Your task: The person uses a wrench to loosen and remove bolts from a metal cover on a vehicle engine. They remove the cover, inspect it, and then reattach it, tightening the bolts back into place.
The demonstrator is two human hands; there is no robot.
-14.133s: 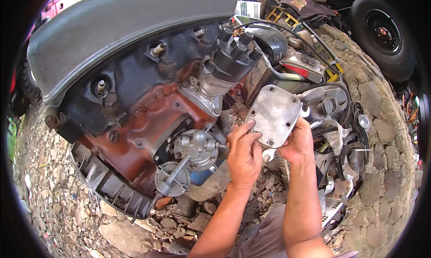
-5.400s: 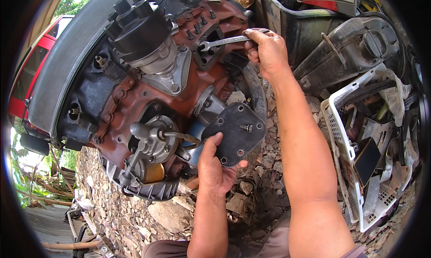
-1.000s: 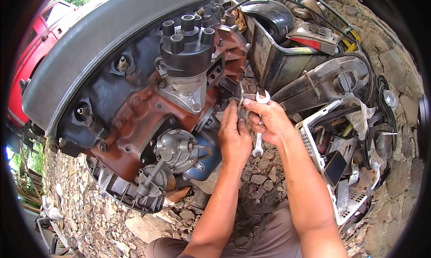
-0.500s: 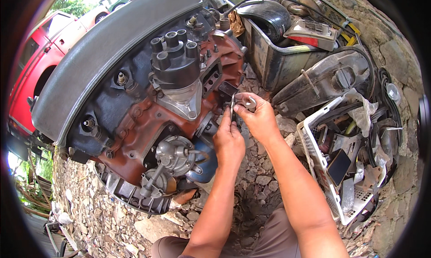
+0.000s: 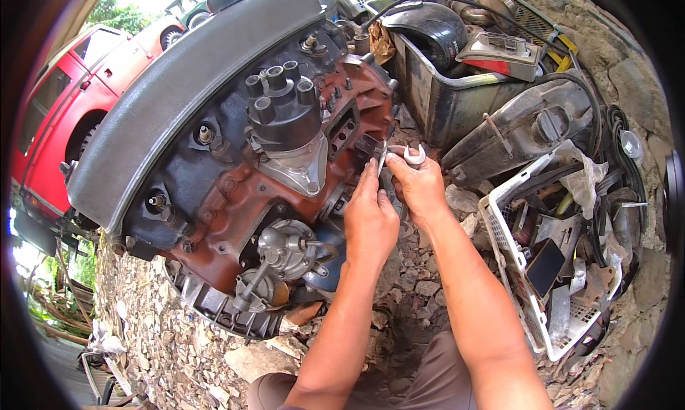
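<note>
A metal plate (image 5: 382,162), seen nearly edge-on, is in my left hand (image 5: 371,221) beside the engine block (image 5: 221,267). My right hand (image 5: 421,192) grips an open-ended wrench (image 5: 415,155), its fingertips close against that same plate; what lies between the fingers is partly hidden. The engine's red-brown side carries a black distributor cap (image 5: 284,118), a silver pump (image 5: 282,249) and an uncovered flanged opening (image 5: 344,128) with short studs near it. A blue cylindrical part (image 5: 328,242) sits low behind my left forearm.
A white plastic crate (image 5: 499,239) of scrap parts and a phone stands right, below a dark tank (image 5: 514,132) and a bin (image 5: 435,103) holding a helmet. Rubble (image 5: 135,303) covers the ground beside a stone wall (image 5: 635,282). A red vehicle (image 5: 85,110) stands top left.
Earlier the plate lay flat-faced toward me and the wrench reached to the engine. Now the plate is edge-on, both hands together; over the last half second they shifted slightly, wrench head turned up.
</note>
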